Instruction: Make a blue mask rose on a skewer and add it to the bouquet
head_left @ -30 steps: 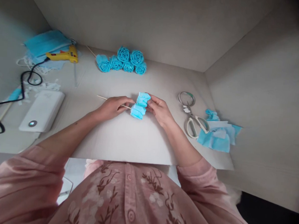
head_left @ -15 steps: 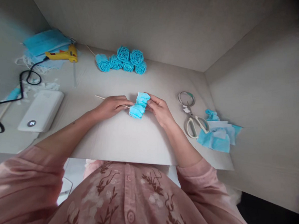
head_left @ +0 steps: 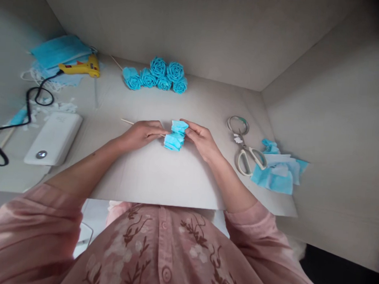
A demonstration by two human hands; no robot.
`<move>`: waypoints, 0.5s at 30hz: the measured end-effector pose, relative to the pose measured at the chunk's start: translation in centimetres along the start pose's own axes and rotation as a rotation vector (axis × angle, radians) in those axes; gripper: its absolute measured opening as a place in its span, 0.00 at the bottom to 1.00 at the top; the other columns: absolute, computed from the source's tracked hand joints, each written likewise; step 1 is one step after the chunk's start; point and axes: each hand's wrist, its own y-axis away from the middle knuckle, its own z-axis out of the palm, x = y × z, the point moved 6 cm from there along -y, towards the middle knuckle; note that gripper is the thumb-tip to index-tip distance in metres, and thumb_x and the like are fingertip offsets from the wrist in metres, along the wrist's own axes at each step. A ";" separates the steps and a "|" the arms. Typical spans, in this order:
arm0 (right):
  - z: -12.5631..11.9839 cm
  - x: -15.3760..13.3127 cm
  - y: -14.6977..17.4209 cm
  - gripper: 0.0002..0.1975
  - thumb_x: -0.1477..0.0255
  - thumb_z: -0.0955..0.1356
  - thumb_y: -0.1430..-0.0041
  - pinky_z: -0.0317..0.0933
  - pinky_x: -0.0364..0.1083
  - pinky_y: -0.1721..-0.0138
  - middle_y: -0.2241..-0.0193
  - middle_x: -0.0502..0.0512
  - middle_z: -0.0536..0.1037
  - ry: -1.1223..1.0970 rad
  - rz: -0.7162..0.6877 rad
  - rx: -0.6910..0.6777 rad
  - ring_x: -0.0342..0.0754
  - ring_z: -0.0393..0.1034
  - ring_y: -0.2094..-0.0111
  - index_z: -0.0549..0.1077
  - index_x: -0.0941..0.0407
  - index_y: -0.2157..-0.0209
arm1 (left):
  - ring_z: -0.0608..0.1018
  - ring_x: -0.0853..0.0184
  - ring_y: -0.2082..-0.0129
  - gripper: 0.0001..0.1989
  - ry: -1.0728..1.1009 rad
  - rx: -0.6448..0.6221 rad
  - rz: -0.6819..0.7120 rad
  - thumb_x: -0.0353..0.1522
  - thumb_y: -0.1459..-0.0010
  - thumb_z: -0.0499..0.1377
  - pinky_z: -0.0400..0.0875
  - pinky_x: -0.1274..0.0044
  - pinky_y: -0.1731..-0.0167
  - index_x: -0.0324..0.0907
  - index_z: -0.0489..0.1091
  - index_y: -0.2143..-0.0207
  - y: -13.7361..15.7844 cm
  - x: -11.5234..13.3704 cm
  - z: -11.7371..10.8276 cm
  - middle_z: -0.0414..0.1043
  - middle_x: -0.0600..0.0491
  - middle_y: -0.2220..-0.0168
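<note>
Two hands [head_left: 141,135] [head_left: 201,139], left pinching thin stick [head_left: 127,121], right gripping pleated blue fabric [head_left: 174,142], white power bank [head_left: 55,137], its print [head_left: 63,118] illegible

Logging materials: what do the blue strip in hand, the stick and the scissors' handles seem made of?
The blue strip: probably nonwoven fabric, matte, judging by its soft pleats. The stick: likely bare wood, from its dull pale-tan look. The scissors' handles: apparently plastic, smooth and off-white.

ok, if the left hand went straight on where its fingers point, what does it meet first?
Likely the folded blue material, right at the fingers of the left hand; depth leaves unclear whether they touch. Beyond it is the right hand.
</note>
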 end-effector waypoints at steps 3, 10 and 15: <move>0.1 0.1 0.0 0.33 0.52 0.75 0.44 0.67 0.56 0.39 0.43 0.57 0.81 0.030 -0.014 -0.021 0.56 0.77 0.44 0.78 0.53 0.40 | 0.80 0.68 0.62 0.19 0.025 -0.012 -0.008 0.42 0.25 0.53 0.71 0.80 0.62 0.46 0.81 0.48 0.0 0.0 0.0 0.80 0.48 0.61; 0.3 -0.4 0.1 0.28 0.55 0.73 0.39 0.65 0.57 0.37 0.43 0.57 0.81 0.123 -0.061 -0.044 0.56 0.76 0.42 0.79 0.53 0.41 | 0.80 0.69 0.64 0.21 0.040 -0.011 -0.009 0.43 0.25 0.51 0.70 0.81 0.64 0.44 0.82 0.52 0.1 0.0 -0.1 0.79 0.48 0.62; 0.5 -0.5 0.1 0.27 0.55 0.73 0.39 0.63 0.57 0.35 0.41 0.57 0.80 0.162 -0.074 -0.065 0.56 0.74 0.40 0.80 0.53 0.42 | 0.81 0.69 0.64 0.22 0.022 -0.021 -0.011 0.44 0.25 0.51 0.70 0.80 0.63 0.43 0.82 0.54 0.0 -0.1 -0.1 0.79 0.47 0.62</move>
